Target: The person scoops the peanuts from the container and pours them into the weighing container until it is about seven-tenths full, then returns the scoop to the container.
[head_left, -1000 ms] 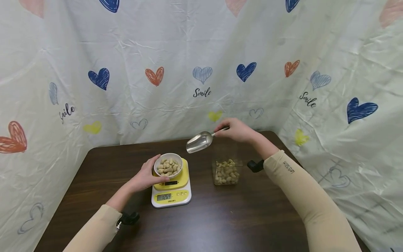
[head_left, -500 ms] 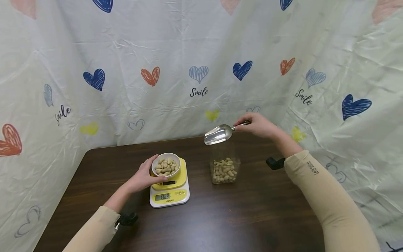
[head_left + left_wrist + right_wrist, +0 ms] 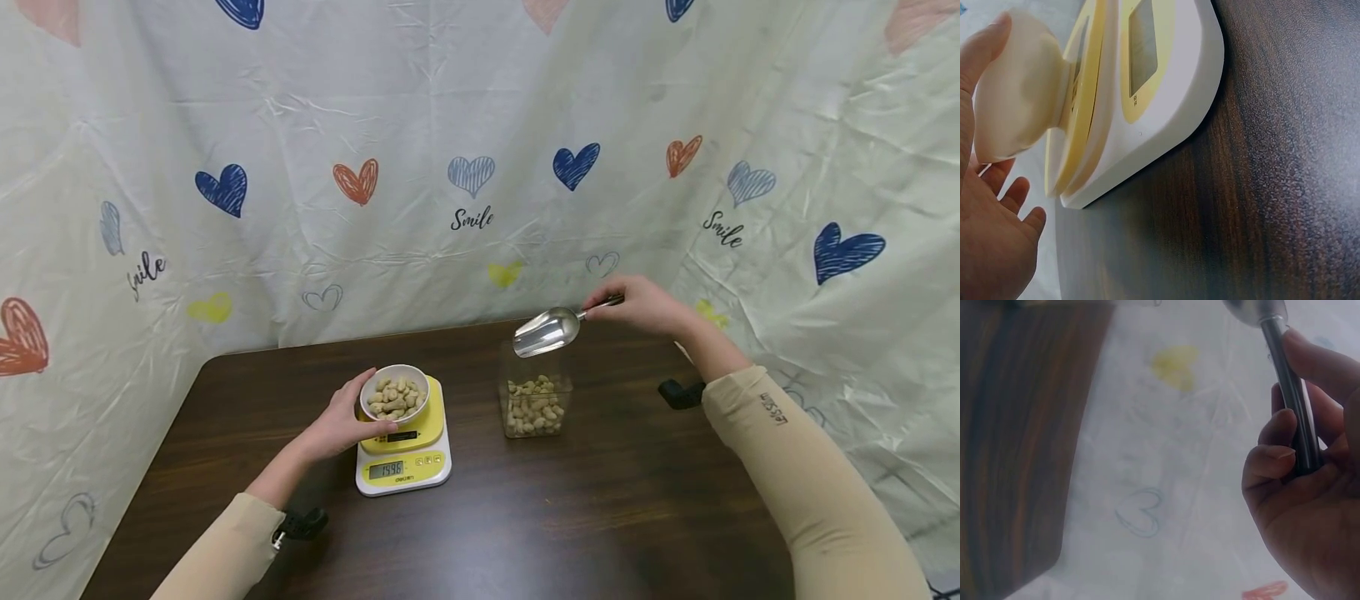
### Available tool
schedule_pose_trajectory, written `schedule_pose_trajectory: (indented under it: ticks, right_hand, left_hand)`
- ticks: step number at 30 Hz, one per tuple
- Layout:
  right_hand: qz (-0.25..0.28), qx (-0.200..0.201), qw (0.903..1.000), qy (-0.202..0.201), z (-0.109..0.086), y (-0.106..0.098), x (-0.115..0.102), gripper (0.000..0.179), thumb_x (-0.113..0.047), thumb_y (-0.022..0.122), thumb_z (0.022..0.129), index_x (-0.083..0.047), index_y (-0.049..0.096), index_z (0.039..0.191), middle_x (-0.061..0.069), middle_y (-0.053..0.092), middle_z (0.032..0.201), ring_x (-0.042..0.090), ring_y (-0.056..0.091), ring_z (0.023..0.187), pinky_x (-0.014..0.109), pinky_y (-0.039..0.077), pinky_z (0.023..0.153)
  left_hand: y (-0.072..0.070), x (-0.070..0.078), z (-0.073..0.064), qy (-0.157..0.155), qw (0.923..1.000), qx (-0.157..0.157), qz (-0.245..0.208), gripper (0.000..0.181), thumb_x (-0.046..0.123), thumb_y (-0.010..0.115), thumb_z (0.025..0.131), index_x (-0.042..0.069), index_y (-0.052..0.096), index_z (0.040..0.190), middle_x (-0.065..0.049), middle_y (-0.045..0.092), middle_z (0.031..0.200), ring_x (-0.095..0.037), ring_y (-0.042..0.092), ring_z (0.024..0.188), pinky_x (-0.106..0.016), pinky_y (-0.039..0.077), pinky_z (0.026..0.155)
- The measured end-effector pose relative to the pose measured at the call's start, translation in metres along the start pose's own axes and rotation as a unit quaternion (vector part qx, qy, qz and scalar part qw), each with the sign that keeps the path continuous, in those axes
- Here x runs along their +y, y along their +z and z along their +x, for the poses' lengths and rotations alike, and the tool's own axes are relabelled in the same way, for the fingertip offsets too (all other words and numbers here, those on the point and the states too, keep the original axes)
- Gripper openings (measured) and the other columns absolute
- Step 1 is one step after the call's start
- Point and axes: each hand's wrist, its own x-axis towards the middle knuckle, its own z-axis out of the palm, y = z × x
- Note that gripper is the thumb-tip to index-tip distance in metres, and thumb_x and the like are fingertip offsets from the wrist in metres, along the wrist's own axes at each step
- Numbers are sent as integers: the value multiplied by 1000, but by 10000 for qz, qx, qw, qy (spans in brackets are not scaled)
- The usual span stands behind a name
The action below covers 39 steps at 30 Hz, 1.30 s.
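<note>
A white bowl (image 3: 422, 400) full of peanuts in their shells (image 3: 392, 398) stands on a yellow and white kitchen scale (image 3: 405, 479) with lit digits. My left hand (image 3: 345, 423) holds the bowl from its left side, thumb and fingers round its wall, as the left wrist view also shows. In my right hand (image 3: 637, 304) is the handle of a metal scoop (image 3: 547, 332); no peanuts show in its bowl. The scoop is above a clear square container (image 3: 504, 400) partly filled with peanuts. In the right wrist view the fingers curl round the scoop handle (image 3: 1297, 403).
The dark wooden table (image 3: 480, 533) reaches back to a white curtain (image 3: 420, 108) printed with hearts. The clear container stands to the right of the scale, with a gap of bare wood between them.
My right hand has moved right with the scoop, from between the scale and container to above the container. My left hand stays on the bowl. The scale's digits have changed.
</note>
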Motion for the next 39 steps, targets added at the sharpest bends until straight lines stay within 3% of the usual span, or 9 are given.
schedule_pose_trajectory:
  ticks: [6,15,21,27,34,39]
  right_hand:
    - [-174,-339,9993,-52,4,5,6,22,-32,76,95,-16,79,110,7,68,121,27,59,116,48,45,95]
    - [-391,-722,9960,-359,20,23,5,14,-21,78,94,-13,80,106,5,70,113,23,62,105,42,49,87]
    - [-652,-1264,9896,-210,29,38,-4,11,-23,76,94,-20,80,104,3,66,116,21,60,105,41,50,85]
    - [-825,-1756,9809,-134,38,56,-6,10,-20,78,90,-21,80,100,-3,68,107,17,61,98,39,51,83]
    - [-798,-1952,9775,44,43,70,-7,8,-16,77,89,-21,79,95,-2,67,109,17,61,92,37,52,75]
    - [-869,-1737,9809,-105,43,74,-5,16,-12,77,87,-14,78,103,1,62,111,19,58,96,38,50,78]
  left_hand:
    - [1,0,1,12,10000,-3,19,116,54,85,79,15,17,164,-21,23,162,-45,15,149,-72,21,111]
    - [0,-3,2,-89,10000,-34,-18,117,56,85,78,19,15,165,-20,20,164,-44,14,150,-74,22,110]
    - [0,-2,2,-78,10000,-24,-22,116,56,84,79,20,15,165,-20,20,164,-45,13,150,-74,22,109]
    - [4,-6,-2,-95,9999,-60,-100,117,55,84,79,17,14,165,-20,20,163,-45,14,149,-74,23,109]
    - [4,-4,-5,-130,9998,-56,-102,116,54,84,80,17,14,165,-21,19,163,-45,14,149,-73,24,109]
    - [4,-1,-3,-104,9999,-51,-107,116,54,84,80,18,14,165,-21,20,163,-44,15,149,-73,24,109]
